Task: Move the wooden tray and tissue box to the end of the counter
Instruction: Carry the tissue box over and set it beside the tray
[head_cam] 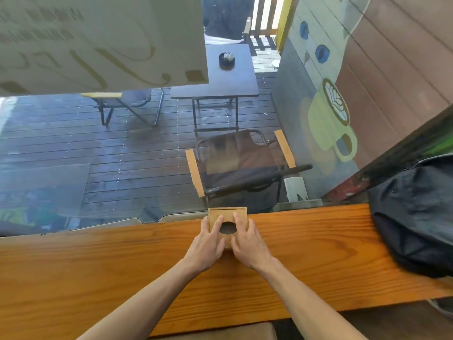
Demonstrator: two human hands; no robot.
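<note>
A small wooden tissue box [226, 213] with an oval hole in its top stands at the far edge of the wooden counter [122, 266], against the window glass. My left hand [208, 244] grips its left side, fingers lying on the top. Its right side is held by my right hand [247, 241], fingers also over the top. The box's near face is hidden by my hands. No wooden tray is in view.
A dark backpack [414, 212] lies on the counter's right end. Beyond the glass are a wet deck, a folding chair [242, 168] and a dark table [220, 77]. A painted wall stands at right.
</note>
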